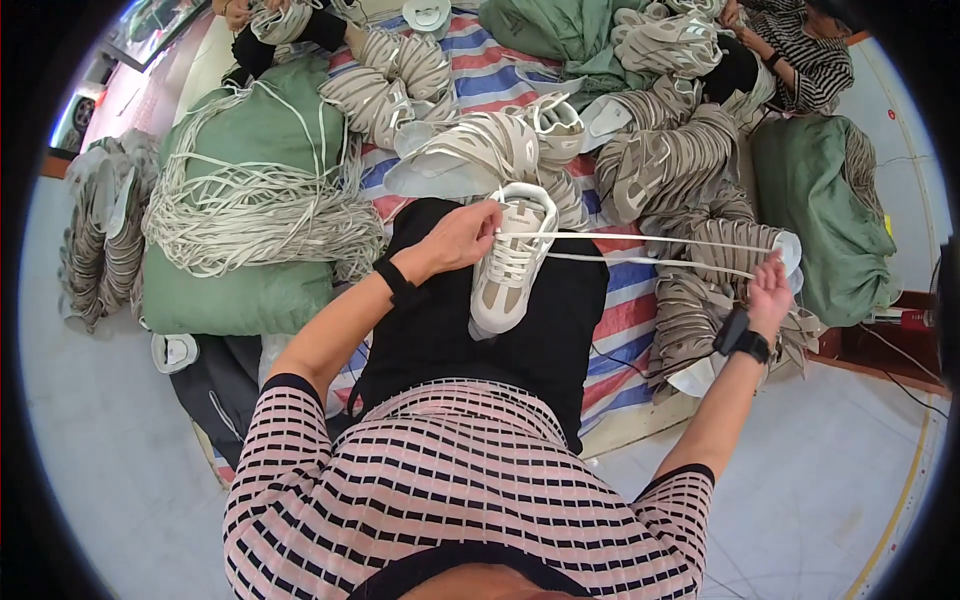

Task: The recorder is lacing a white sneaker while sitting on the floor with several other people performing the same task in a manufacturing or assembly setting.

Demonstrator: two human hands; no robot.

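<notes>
A beige and white sneaker upper [506, 262] rests on my black-trousered lap, its toe pointing toward me. Pale lace crosses its lower eyelets. My left hand [465, 238] is closed at the upper's left edge, near the top eyelets, fingertips pressed together. Two strands of the white shoelace [640, 238] stretch from the upper out to the right. At their far end my right hand [770, 292] is closed on the lace, well away from the upper. Just beyond the upper lies a stack of similar uppers [490, 145].
A green sack [235, 300] at left carries a heap of loose laces [255, 220]. Rows of nested uppers [680, 160] stand at right, beside another green sack [825, 220]. A striped sheet [625, 320] covers the floor. Two people work at the far side, one in a striped sleeve [815, 60].
</notes>
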